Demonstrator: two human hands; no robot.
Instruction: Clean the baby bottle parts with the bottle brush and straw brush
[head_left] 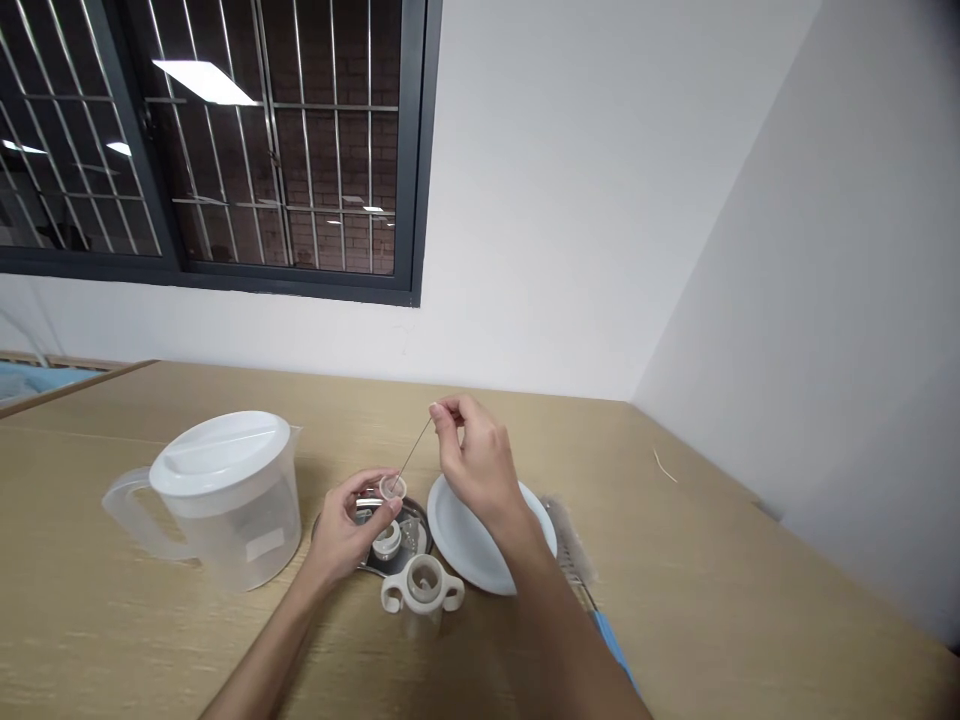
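Between the thumb and fingers of my left hand (346, 530) is a small round translucent cup-like piece (393, 487), its rim facing up. My right hand (478, 452) pinches the upper end of a thin wire-like stick (415, 450), which slants down into that piece; the stick's lower tip is too small to make out. Below my left hand lies a round metal tray (373, 567) with a white ring (386, 541) and other small parts. A clear bottle with two beige handles (423, 592) stands upright in front of the tray. Beneath my right wrist is a white plate (450, 530).
A translucent pitcher (240, 520) with a white lid stands at the left. Right of the plate lies a bottle brush (570, 545) with a blue handle. A thin pale strip (664, 465) lies farther right on the wooden table (750, 580). Walls and a barred window stand behind.
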